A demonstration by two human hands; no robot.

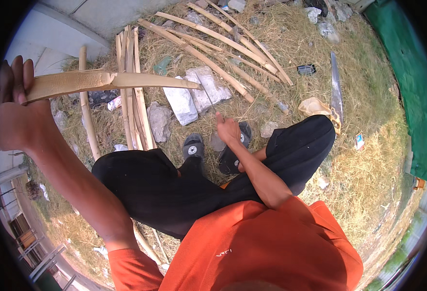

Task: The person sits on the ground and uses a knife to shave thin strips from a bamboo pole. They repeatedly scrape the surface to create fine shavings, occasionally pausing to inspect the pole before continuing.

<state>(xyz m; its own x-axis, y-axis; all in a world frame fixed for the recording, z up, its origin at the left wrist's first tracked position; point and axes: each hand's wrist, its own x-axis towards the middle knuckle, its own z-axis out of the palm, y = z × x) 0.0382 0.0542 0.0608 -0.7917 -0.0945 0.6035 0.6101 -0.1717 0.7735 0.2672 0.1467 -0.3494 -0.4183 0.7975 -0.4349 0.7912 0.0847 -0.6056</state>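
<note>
My left hand (pixel 17 114) is raised at the far left, its fingers wrapped round the broad end of a split bamboo strip (pixel 78 82). The strip's pale inner face shows, with a node partway along, and it tapers to the right. Its narrow tip lies over two whitish stone blocks, a left one (pixel 181 104) and a right one (pixel 216 93). Low in front of me, my right hand (pixel 229 130) is closed on a knife (pixel 207 95). The thin blade points up and left over the right block, close to the strip's tip. The knife's handle is mostly hidden by my fingers.
Several split bamboo strips (pixel 136 97) and a bamboo pole (pixel 86 104) lie at left; more long pieces (pixel 218 36) spread across the dry grass beyond. A long grey metal blade (pixel 336 82) lies at right, near a green sheet (pixel 407 77). My sandalled feet (pixel 192 148) are near the blocks.
</note>
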